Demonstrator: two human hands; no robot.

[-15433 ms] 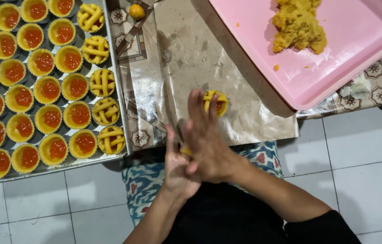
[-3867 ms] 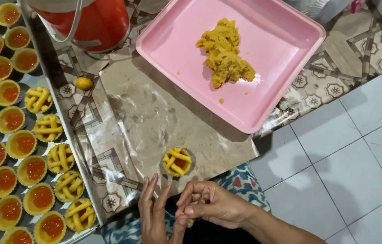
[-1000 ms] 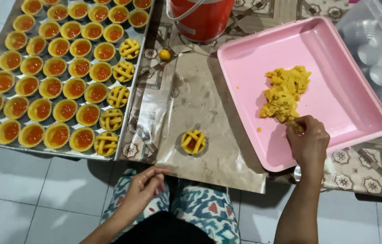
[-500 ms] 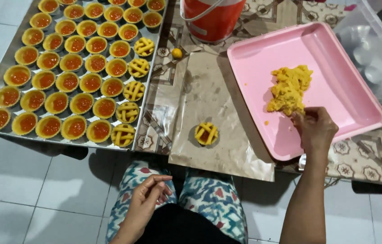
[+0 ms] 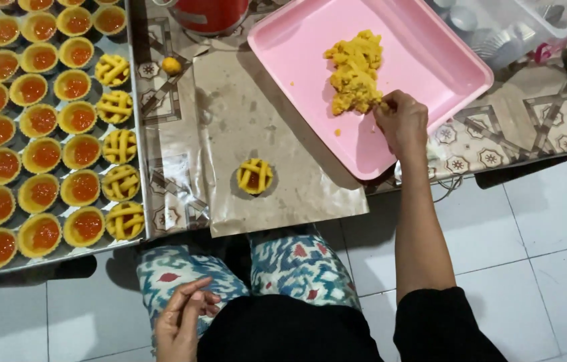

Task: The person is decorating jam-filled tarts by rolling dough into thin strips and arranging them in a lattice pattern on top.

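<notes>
My right hand reaches into a pink tray and pinches the lower edge of a lump of yellow dough. My left hand rests near my lap with the fingers loosely apart and nothing in it. One small tart with a part-laid lattice of dough strips sits alone on a sheet of brown paper, between the two hands.
A metal tray at the left holds several jam-filled tart shells, with a column of lattice-topped ones on its right side. A red bucket stands at the top. A small dough ball lies beside the paper. Patterned mat and white floor tiles surround.
My right hand has closed on the dough lump's edge. My left hand has dropped lower toward my lap. The view has shifted slightly.
</notes>
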